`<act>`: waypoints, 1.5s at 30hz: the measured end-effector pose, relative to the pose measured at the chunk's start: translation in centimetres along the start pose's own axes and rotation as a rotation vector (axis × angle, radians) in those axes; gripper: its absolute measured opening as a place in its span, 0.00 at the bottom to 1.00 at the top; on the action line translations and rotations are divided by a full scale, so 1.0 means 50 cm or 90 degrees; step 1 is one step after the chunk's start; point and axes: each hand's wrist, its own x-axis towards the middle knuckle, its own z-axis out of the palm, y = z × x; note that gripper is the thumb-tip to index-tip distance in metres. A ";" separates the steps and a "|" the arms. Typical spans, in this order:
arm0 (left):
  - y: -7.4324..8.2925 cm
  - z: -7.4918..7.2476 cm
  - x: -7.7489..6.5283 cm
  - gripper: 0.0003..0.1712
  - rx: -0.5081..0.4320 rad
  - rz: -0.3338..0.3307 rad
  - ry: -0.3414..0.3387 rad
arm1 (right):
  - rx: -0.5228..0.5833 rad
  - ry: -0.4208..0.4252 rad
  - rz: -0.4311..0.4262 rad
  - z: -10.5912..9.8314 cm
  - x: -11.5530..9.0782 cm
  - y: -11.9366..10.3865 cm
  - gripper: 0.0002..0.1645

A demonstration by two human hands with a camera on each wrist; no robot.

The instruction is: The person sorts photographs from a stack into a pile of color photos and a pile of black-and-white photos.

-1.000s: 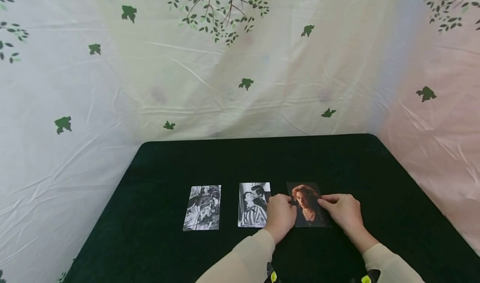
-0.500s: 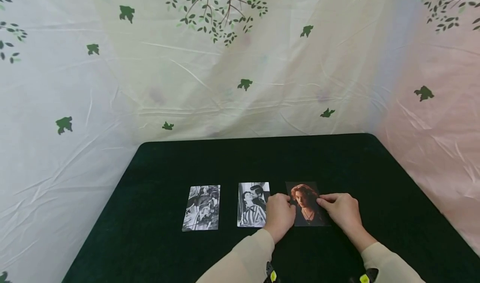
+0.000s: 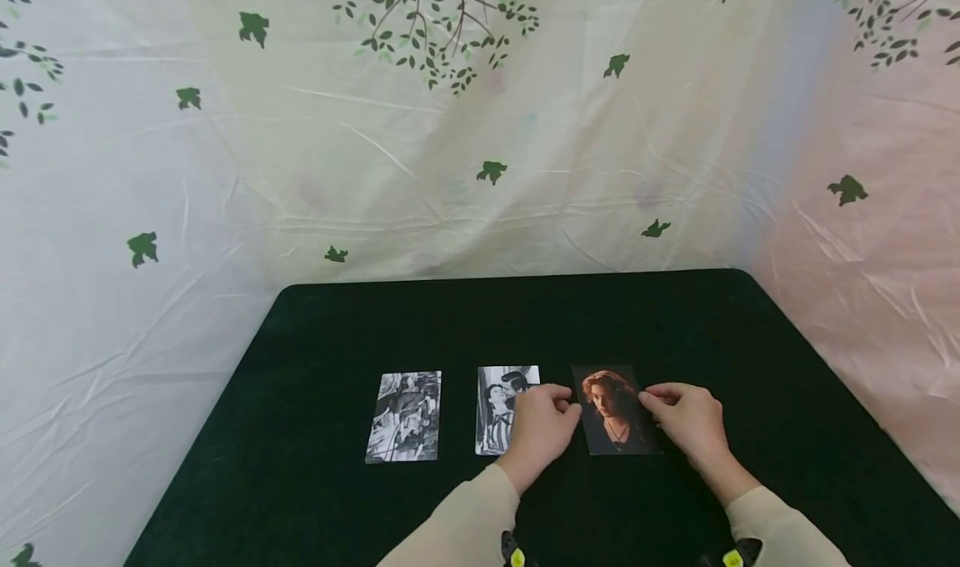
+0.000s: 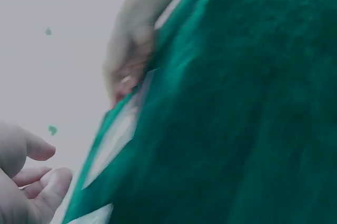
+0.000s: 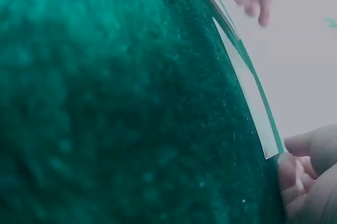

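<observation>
Three photo cards lie in a row on a dark green cloth. The colour portrait photo [image 3: 617,413] is at the right, a black-and-white photo of two people [image 3: 495,417] in the middle, and another black-and-white photo [image 3: 405,417] at the left. My left hand [image 3: 542,429] hovers over the middle photo's right part, partly hiding it; its loosely bent fingers hold nothing and are just off the portrait's left edge. My right hand [image 3: 690,425] is at the portrait's right edge, its thumb and fingertips loosely bent, near or touching the edge. Both wrist views show the cards at a steep slant.
The green-covered table [image 3: 337,325] has rounded far corners. Behind it hangs a pale fabric backdrop [image 3: 420,175] with printed leaves and green bird shapes, rising on the left and right sides too.
My left hand has come off the portrait's left edge and moved left over the middle photo. The right hand has shifted slightly right at the portrait's edge. All photos stay in place.
</observation>
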 end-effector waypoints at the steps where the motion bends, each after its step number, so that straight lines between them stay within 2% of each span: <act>1: 0.000 -0.018 -0.004 0.14 0.001 -0.004 0.007 | 0.005 0.008 -0.005 -0.002 -0.002 -0.002 0.21; 5: -0.009 -0.102 -0.013 0.13 0.035 -0.007 0.042 | 0.035 0.021 -0.021 -0.004 -0.015 -0.029 0.23; 8: -0.027 -0.158 -0.010 0.15 0.073 -0.009 0.066 | 0.045 -0.005 -0.027 0.012 -0.028 -0.074 0.23; 10: -0.041 -0.185 -0.006 0.15 0.092 -0.012 0.072 | 0.039 -0.032 -0.041 0.035 -0.038 -0.111 0.22; 13: -0.063 -0.206 -0.005 0.16 0.108 -0.025 0.064 | 0.012 -0.057 -0.074 0.083 -0.048 -0.163 0.19; 17: -0.086 -0.203 -0.011 0.17 0.137 -0.038 0.049 | -0.007 -0.058 -0.110 0.138 -0.046 -0.207 0.21; 22: -0.098 -0.188 -0.020 0.17 0.169 -0.045 0.033 | -0.013 -0.039 -0.113 0.171 -0.037 -0.219 0.24; 27: -0.100 -0.184 -0.021 0.17 0.200 -0.065 0.037 | -0.023 -0.058 -0.083 0.187 -0.036 -0.215 0.28; 33: -0.097 -0.186 -0.014 0.20 0.223 -0.075 0.037 | -0.059 -0.079 -0.076 0.199 -0.035 -0.216 0.32; 40: -0.095 -0.182 -0.020 0.21 0.219 -0.095 0.020 | -0.084 -0.085 -0.094 0.210 -0.038 -0.211 0.34; 45: -0.094 -0.180 -0.025 0.20 0.220 -0.096 0.026 | -0.088 -0.084 -0.105 0.215 -0.041 -0.209 0.33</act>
